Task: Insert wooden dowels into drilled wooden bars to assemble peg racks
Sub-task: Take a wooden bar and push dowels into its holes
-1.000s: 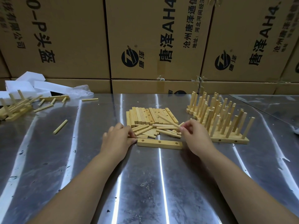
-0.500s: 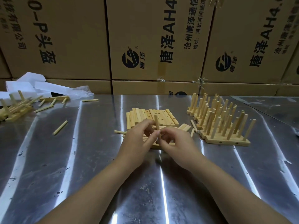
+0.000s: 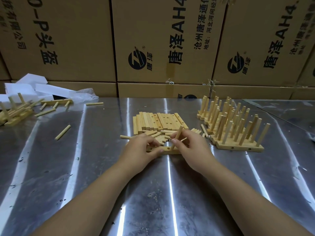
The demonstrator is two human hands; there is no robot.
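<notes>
Near: shiny metal desk (image 3: 170, 193) open on both sides | Ahead: flat stack of drilled pale wooden bars (image 3: 158, 122) fronted by loose short wooden dowels (image 3: 158, 135) | Right: pale wooden racks of upright pegs (image 3: 235, 126) block sideways passage | Rear: wall of brown cardboard boxes (image 3: 76, 40) | Left: one stray wooden dowel (image 3: 62, 132) on open desk.

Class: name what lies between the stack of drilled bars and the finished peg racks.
Head view: a few loose dowels lie there on the metal table.
</notes>
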